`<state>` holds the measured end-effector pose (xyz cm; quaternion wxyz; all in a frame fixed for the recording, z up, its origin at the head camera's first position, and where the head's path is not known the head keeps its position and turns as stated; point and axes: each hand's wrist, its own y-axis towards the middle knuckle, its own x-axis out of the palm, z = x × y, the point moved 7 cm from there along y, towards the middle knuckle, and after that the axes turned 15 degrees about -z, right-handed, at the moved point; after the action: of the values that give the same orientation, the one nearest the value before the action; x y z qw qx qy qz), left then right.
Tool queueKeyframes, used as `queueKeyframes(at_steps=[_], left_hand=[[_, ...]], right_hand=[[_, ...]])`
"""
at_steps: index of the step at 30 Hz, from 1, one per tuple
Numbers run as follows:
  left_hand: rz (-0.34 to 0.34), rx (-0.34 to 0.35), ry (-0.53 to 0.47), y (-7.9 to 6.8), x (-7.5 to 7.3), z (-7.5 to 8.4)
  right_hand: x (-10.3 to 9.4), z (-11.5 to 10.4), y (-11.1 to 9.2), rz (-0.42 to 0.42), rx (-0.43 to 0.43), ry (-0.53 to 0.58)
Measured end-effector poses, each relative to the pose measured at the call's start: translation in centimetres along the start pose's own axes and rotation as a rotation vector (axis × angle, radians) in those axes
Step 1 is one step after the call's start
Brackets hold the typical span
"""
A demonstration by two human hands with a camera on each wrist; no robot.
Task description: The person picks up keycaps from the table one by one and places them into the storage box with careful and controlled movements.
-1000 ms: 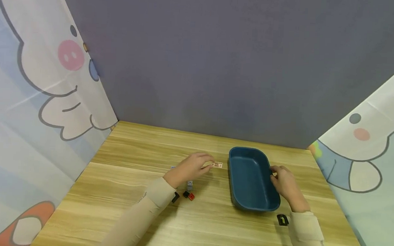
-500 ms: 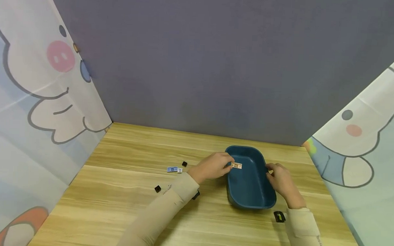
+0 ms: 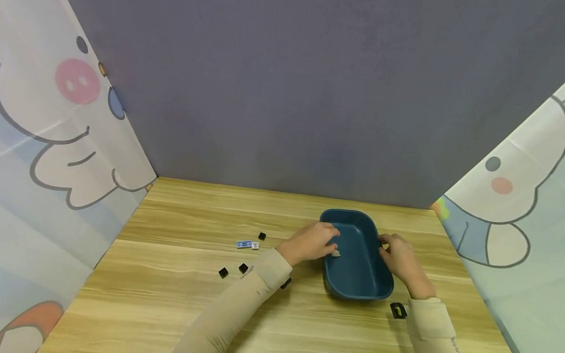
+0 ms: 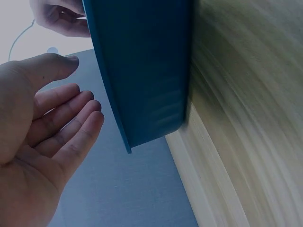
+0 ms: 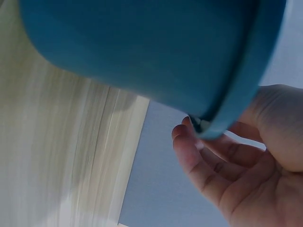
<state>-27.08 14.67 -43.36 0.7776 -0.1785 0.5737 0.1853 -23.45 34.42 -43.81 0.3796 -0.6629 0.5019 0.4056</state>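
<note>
Over the left rim of a dark blue plastic basin (image 3: 358, 272), my left hand (image 3: 310, 242) hangs with its fingers relaxed and apart. The left wrist view shows nothing between the fingers of the left hand (image 4: 57, 118). Just below the fingertips, inside the basin, is a small pale tile (image 3: 336, 253), blurred. My right hand (image 3: 403, 261) grips the basin's right rim. In the right wrist view the fingers of the right hand (image 5: 236, 165) curl under the rim from outside, the thumb above it.
Left of the basin lie a blue printed tile (image 3: 244, 244), a small white tile (image 3: 255, 245) and a few black square pieces (image 3: 223, 272) on the wooden table (image 3: 167, 276). A grey panel (image 3: 285, 93) stands behind; printed curtains (image 3: 25, 188) flank the table.
My left hand has carried the printed tile rightward from the table to over the basin and let it go. The right hand has stayed on the rim. The view has shifted slightly.
</note>
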Motion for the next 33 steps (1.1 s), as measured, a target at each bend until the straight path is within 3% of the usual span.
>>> queueKeyframes(at_steps=[6, 12, 24, 33], left_hand=[[-0.010, -0.019, -0.020, -0.7, 0.3, -0.7], [0.034, -0.036, -0.067, -3.2, -0.2, -2.0], [0.079, -0.186, -0.170, -10.5, -0.9, -5.6], [0.168, -0.288, -0.262, -17.2, -1.0, -9.0]], right_hand=[[-0.2, 0.1, 0.1, 0.022, -0.011, 0.003], [-0.3, 0.1, 0.1, 0.013, -0.008, 0.039], [-0.4, 0.4, 0.3, -0.011, -0.013, 0.069], [-0.2, 0.8, 0.2, -0.066, 0.003, 0.134]])
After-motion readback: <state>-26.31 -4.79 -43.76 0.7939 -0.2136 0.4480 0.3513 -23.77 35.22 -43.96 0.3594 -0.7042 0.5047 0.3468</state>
